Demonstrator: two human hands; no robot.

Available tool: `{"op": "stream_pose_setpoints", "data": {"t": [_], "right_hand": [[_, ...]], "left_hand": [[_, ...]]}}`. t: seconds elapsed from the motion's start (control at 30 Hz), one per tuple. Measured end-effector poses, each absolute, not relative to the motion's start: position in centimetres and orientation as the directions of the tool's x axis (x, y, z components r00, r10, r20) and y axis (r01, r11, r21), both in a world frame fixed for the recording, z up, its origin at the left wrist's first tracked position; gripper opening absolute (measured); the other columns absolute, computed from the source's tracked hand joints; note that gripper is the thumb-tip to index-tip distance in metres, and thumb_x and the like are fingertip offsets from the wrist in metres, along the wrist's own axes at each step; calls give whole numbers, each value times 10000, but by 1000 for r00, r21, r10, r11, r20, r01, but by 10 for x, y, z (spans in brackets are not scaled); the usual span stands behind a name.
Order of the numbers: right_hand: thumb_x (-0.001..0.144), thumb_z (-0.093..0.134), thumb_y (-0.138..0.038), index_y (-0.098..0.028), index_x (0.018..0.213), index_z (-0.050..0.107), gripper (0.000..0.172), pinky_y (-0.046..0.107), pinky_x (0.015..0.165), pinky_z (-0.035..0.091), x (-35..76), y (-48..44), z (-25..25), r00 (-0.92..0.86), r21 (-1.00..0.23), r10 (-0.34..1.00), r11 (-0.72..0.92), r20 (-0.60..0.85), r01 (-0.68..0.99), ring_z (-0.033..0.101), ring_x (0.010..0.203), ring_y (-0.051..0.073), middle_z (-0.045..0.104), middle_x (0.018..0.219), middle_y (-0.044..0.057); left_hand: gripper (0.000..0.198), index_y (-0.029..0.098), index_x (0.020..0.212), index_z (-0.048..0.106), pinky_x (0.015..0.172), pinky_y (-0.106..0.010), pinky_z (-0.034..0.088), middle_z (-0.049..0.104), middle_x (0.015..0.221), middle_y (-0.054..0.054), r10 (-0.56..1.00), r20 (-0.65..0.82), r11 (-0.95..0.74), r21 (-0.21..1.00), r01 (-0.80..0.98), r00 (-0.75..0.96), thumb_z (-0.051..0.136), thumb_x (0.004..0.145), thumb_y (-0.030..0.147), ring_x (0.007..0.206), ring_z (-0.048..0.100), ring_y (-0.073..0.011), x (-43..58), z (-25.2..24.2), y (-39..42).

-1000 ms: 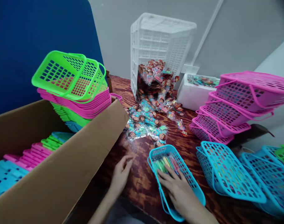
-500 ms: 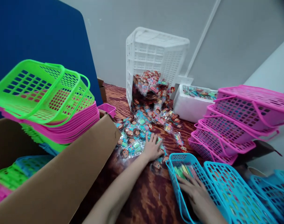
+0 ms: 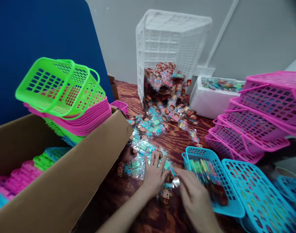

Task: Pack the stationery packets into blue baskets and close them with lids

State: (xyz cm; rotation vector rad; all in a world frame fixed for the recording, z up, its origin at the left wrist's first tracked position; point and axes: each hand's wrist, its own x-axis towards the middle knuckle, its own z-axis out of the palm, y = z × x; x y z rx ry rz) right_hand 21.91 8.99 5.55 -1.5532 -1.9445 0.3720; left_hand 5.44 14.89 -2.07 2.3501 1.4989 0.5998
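The right hand (image 3: 195,197), inside the open blue basket (image 3: 229,212) in both earlier frames, is now out of it, blurred, at the packets beside the left hand. The basket's bagged contents (image 3: 207,176) now show uncovered. The left hand (image 3: 154,174), over bare tabletop a second ago, now presses spread-fingered on doll-faced packets (image 3: 144,147), which reach nearer the person. The basket now sits just beside the neighbouring blue basket (image 3: 261,197), no longer apart.
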Motion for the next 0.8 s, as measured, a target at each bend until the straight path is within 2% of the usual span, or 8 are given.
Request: {"op": "stream_pose_setpoints", "data": {"t": [0.1, 0.2, 0.27, 0.37, 0.47, 0.63, 0.7, 0.8], "right_hand": [[967, 300, -215, -207, 1382, 514, 467, 452, 1073, 404, 173, 83, 34, -146, -517, 979, 199, 142, 832, 503, 1283, 256, 563, 1389, 110], [928, 432, -253, -158, 1464, 407, 545, 529, 1082, 362, 159, 81, 0, -47, -335, 998, 59, 44, 940, 389, 1379, 342, 422, 1507, 171], [911, 479, -255, -183, 1456, 417, 553, 524, 1061, 372, 159, 80, -13, -42, -250, 999, 47, 26, 967, 382, 1378, 355, 393, 1526, 170], [905, 504, -233, -220, 1420, 463, 517, 490, 1022, 397, 159, 76, -8, -47, -192, 999, 52, 26, 980, 442, 1309, 346, 455, 1476, 154], [895, 543, -227, -211, 1441, 441, 555, 450, 991, 415, 154, 75, 9, -50, -191, 999, 45, -20, 980, 495, 1206, 328, 527, 1380, 151], [952, 481, -352, -193, 1397, 485, 472, 432, 967, 427, 153, 83, 20, 15, -257, 999, -28, -51, 966, 495, 1179, 316, 543, 1308, 157], [979, 413, -382, -201, 1358, 516, 432, 425, 967, 431, 157, 88, 19, 66, -280, 997, -74, -40, 957, 497, 1186, 309, 538, 1324, 154], [945, 461, -301, -163, 1358, 503, 437, 413, 986, 424, 163, 94, 14, 102, -299, 994, -107, -32, 948, 506, 1195, 312, 559, 1308, 165]], "left_hand": [[488, 241, 1501, 355, 1185, -565, 213, 240, 1611, -106, 909, 218, -414, 578, 703, 356, 327, 1023, 334, 1496, 165, -291, 25, -13, 116], [406, 233, 1363, 529, 1126, -424, 374, 464, 1476, -109, 944, 246, -327, 639, 696, 218, 333, 1016, 306, 1374, 418, -237, -25, -12, 102], [408, 181, 1345, 533, 1116, -462, 366, 509, 1418, -144, 961, 257, -231, 549, 803, 101, 384, 978, 277, 1345, 437, -279, -58, -16, 99], [450, 135, 1294, 565, 1070, -523, 362, 558, 1329, -190, 981, 192, -99, 359, 928, 31, 519, 898, 342, 1271, 473, -361, -87, -19, 93], [361, 144, 1127, 632, 959, -451, 415, 628, 1156, -182, 998, 47, -46, 290, 956, 33, 544, 882, 394, 1117, 559, -344, -87, -11, 84], [117, 212, 842, 573, 658, -271, 386, 655, 791, -49, 988, -153, 55, 524, 850, 31, 589, 806, 323, 745, 616, -227, -74, -2, 78], [147, 223, 741, 525, 599, -246, 344, 595, 671, 3, 993, -117, 75, 666, 742, 5, 609, 760, 343, 644, 570, -189, -72, -5, 78], [251, 228, 706, 488, 532, -221, 327, 505, 603, 52, 990, -110, 141, 871, 471, -93, 608, 719, 449, 526, 490, -143, -73, -7, 77]]}}
